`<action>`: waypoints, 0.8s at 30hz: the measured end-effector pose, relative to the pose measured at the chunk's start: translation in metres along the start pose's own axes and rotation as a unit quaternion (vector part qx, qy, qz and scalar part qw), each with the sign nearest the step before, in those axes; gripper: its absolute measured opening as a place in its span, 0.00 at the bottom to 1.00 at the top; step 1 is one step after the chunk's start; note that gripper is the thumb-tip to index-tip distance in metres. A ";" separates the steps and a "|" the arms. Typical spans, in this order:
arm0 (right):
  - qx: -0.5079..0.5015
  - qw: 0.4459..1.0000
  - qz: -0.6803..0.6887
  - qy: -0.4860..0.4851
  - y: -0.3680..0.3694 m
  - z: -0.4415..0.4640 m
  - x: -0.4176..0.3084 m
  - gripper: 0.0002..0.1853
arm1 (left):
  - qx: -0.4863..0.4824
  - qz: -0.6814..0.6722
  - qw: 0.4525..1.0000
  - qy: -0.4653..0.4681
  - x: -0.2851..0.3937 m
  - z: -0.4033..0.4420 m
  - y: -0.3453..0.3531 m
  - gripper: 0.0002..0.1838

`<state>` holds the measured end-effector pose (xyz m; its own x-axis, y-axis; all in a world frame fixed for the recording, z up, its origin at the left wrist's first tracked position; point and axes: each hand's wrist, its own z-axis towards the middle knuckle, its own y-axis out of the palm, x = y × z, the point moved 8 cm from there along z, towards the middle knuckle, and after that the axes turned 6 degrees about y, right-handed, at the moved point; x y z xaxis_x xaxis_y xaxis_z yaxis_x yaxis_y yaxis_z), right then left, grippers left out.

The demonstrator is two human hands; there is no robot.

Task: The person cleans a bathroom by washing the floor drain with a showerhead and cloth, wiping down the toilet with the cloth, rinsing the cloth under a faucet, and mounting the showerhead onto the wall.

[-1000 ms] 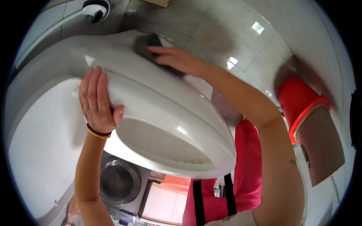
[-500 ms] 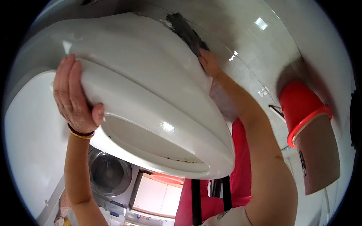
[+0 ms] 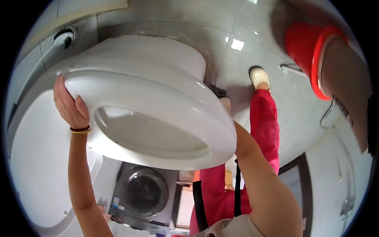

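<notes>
A white toilet (image 3: 158,93) with an open oval bowl fills the middle of the view. My left hand (image 3: 71,104), with a dark bracelet and a yellow one at the wrist, lies on the rim at the far left, fingers stretched and thumb apart. My right arm reaches down past the bowl's right side. Of my right hand (image 3: 226,103) only a small part shows beyond the toilet's edge, low near the floor. It is at a dark grey cloth (image 3: 219,91), which lies against the toilet's base and is partly hidden.
A raised white lid (image 3: 43,158) stands on the left. A brush head (image 3: 65,38) is by the wall at upper left. A washing machine (image 3: 142,191) is below. A red bucket (image 3: 302,45) stands on the tiled floor (image 3: 221,23) at right, and my shoe (image 3: 259,77) is on that floor.
The view has shifted, bringing my shoe, the brush head and more floor into sight. The cloth and my right hand have moved down along the toilet's side, nearer me. My left hand stays at the rim.
</notes>
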<state>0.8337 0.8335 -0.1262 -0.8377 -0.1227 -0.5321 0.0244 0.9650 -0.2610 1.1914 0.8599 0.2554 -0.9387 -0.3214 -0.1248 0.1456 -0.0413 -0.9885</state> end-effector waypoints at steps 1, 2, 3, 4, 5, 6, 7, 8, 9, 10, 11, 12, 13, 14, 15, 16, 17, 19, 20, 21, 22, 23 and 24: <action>0.008 1.000 -0.010 -0.015 -0.006 -0.005 -0.009 0.24 | 0.001 0.008 1.000 -0.005 -0.002 0.001 0.000 0.29; 0.023 1.000 -0.001 -0.008 -0.015 -0.008 -0.014 0.24 | 0.010 0.002 1.000 0.010 -0.001 0.002 -0.002 0.29; -0.003 0.941 0.333 0.068 -0.038 -0.016 -0.018 0.23 | -0.001 0.007 1.000 -0.001 0.000 0.003 -0.003 0.29; -0.026 0.768 0.627 0.128 -0.059 -0.031 -0.031 0.23 | -0.014 0.010 1.000 -0.014 0.000 0.002 -0.003 0.28; -0.077 0.816 0.565 0.091 -0.096 -0.051 -0.074 0.23 | -0.011 0.004 1.000 -0.015 -0.002 0.000 -0.004 0.28; -0.129 0.858 0.494 0.049 -0.121 -0.066 -0.109 0.22 | -0.001 -0.003 1.000 -0.006 0.001 0.000 -0.006 0.28; -0.106 0.876 0.466 -0.069 -0.134 -0.061 -0.126 0.22 | -0.004 0.012 1.000 -0.008 0.003 0.000 -0.006 0.28; -0.096 0.876 0.467 -0.078 -0.150 -0.062 -0.137 0.22 | -0.008 0.029 0.999 -0.011 0.004 0.001 -0.006 0.28; -0.152 0.846 0.511 -0.026 -0.159 -0.067 -0.151 0.22 | 0.001 0.018 1.000 -0.004 0.005 0.001 -0.007 0.27; -0.211 0.806 0.552 0.032 -0.158 -0.071 -0.160 0.22 | 0.001 0.020 1.000 -0.001 0.000 0.000 -0.004 0.27; -0.194 0.838 0.510 -0.020 -0.165 -0.069 -0.163 0.22 | -0.001 0.031 0.999 0.005 -0.003 -0.004 -0.002 0.27; -0.174 0.862 0.472 -0.062 -0.165 -0.066 -0.158 0.23 | -0.010 0.036 0.999 0.016 0.002 -0.008 0.001 0.27; -0.171 0.871 0.455 -0.076 -0.157 -0.064 -0.155 0.20 | -0.010 0.020 1.000 0.004 0.008 -0.003 -0.002 0.27; -0.165 0.881 0.433 -0.098 -0.154 -0.054 -0.154 0.18 | 0.000 0.012 1.000 -0.006 0.017 0.000 -0.006 0.27; 0.063 0.873 0.182 -0.447 -0.135 -0.037 -0.152 0.13 | 0.002 0.018 1.000 -0.002 0.019 -0.001 -0.004 0.27; 0.071 0.873 0.186 -0.446 -0.113 -0.024 -0.143 0.13 | 0.005 0.024 1.000 0.000 0.017 -0.003 -0.002 0.26; 0.172 0.871 0.147 -0.436 -0.113 -0.027 -0.140 0.11 | 0.004 0.023 1.000 0.008 0.016 -0.004 -0.001 0.26; 0.286 0.879 0.125 -0.359 -0.108 -0.047 -0.114 0.13 | 0.000 0.016 1.000 0.008 0.018 -0.007 -0.001 0.26; 0.292 0.881 0.127 -0.350 -0.094 -0.061 -0.106 0.13 | -0.002 0.009 1.000 0.018 0.021 -0.007 -0.002 0.26; 0.326 0.883 0.225 -0.252 -0.078 -0.060 -0.078 0.14 | -0.001 0.006 1.000 0.005 0.022 -0.008 -0.002 0.27; 0.355 0.865 0.319 -0.157 -0.062 -0.056 -0.053 0.15 | 0.006 0.006 1.000 -0.010 0.019 -0.007 -0.003 0.27; 0.365 0.860 0.321 -0.158 -0.047 -0.056 -0.050 0.15 | 0.007 0.002 1.000 -0.010 0.016 -0.008 -0.001 0.28; 0.347 0.851 0.375 -0.119 -0.025 -0.052 -0.038 0.17 | 0.013 0.000 1.000 -0.002 0.018 -0.006 -0.002 0.28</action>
<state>0.8368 0.8264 -0.0576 -0.3126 0.3455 -0.8848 0.8893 0.4339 -0.1447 1.1721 0.8598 0.2550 -0.9378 -0.3243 -0.1240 0.1531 -0.0654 -0.9860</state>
